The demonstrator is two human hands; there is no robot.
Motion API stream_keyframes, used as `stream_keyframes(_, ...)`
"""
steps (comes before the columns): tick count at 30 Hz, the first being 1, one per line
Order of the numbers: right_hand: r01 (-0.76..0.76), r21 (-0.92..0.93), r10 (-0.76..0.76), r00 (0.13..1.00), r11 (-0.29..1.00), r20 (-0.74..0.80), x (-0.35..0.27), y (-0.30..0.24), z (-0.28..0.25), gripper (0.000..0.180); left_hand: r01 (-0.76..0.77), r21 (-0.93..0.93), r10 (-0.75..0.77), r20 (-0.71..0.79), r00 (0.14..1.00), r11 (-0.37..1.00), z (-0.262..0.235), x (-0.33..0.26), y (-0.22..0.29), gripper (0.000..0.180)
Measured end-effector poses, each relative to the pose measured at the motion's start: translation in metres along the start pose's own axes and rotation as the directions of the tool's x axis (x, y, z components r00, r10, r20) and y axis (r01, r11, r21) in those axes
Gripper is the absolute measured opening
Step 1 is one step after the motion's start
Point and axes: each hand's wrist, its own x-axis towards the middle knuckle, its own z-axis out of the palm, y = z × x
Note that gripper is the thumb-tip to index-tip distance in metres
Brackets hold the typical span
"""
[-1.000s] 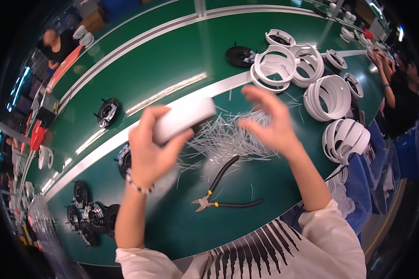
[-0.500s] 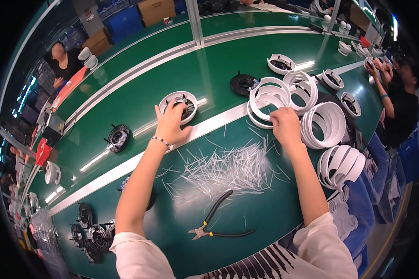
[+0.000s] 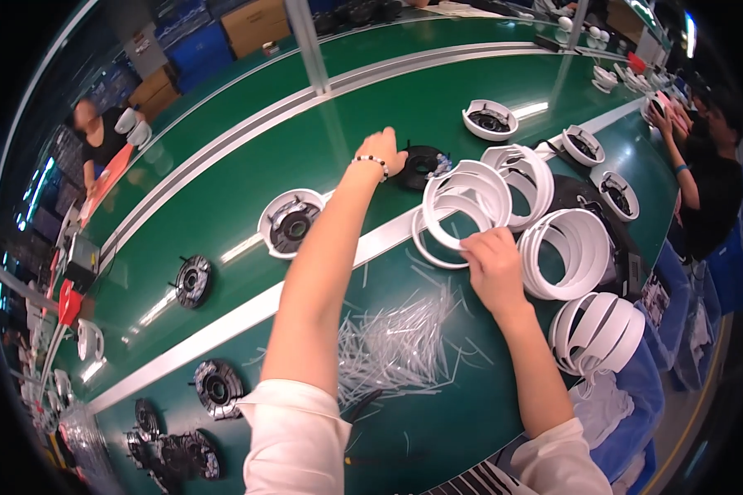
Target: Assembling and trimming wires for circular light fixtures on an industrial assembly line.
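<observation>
Your left hand [image 3: 385, 151] is reaching far up the frame, just above centre, and its fingertips are touching the near-left edge of a black round part [image 3: 422, 166] lying flat on the green worktop [image 3: 223, 223]. That grip is looking loosely spread rather than closed; whether any finger is hooking under the rim, you cannot tell from here. The part is looking like rigid moulded plastic, light and stiff, with a central opening; judged from its shape, the outer rim or that opening is the place to take it, pinching rather than squeezing.

Your right hand [image 3: 494, 266] is sitting right of centre, with its fingers curled and pressed together on the lower edge of a white ring [image 3: 464, 200], which is leaning up from a stack. These rings are looking thin, smooth and springy, so they are probably flexing under pressure and sliding off one another easily; a light pinch on the band is suiting them better than a hard clamp.

Below the hands, a heap of thin white strips [image 3: 396, 342] is lying loose.
</observation>
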Motion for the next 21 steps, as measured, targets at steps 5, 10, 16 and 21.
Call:
stream_keyframes(5, -0.067, 0.009, 0.067, 0.998, 0.998, -0.021, 0.0, -0.001, -0.004, 0.024, 0.122, -0.129, -0.105, 0.132, 0.986, 0.984, 0.03, 0.02, 0.022, 0.056)
stream_keyframes(10, -0.034, 0.024, 0.035, 0.998, 0.999, -0.043, 0.002, -0.003, -0.008, 0.028, -0.002, -0.304, -0.049, -0.159, 0.986, 0.953, 0.032, 0.026, 0.032, 0.05)
stream_keyframes(16, -0.019, 0.076, 0.019, 1.0, 0.997, 0.003, 0.005, -0.009, -0.011, 0.024, -0.109, -0.254, -0.001, -0.396, 0.918, 0.961, -0.028, -0.015, 0.016, 0.034)
stream_keyframes(21, 0.02, 0.015, -0.018, 0.994, 1.0, -0.109, 0.01, -0.02, -0.02, 0.024, -0.124, -0.527, -0.124, -0.411, 0.903, 0.841, -0.103, -0.105, 0.003, 0.028)
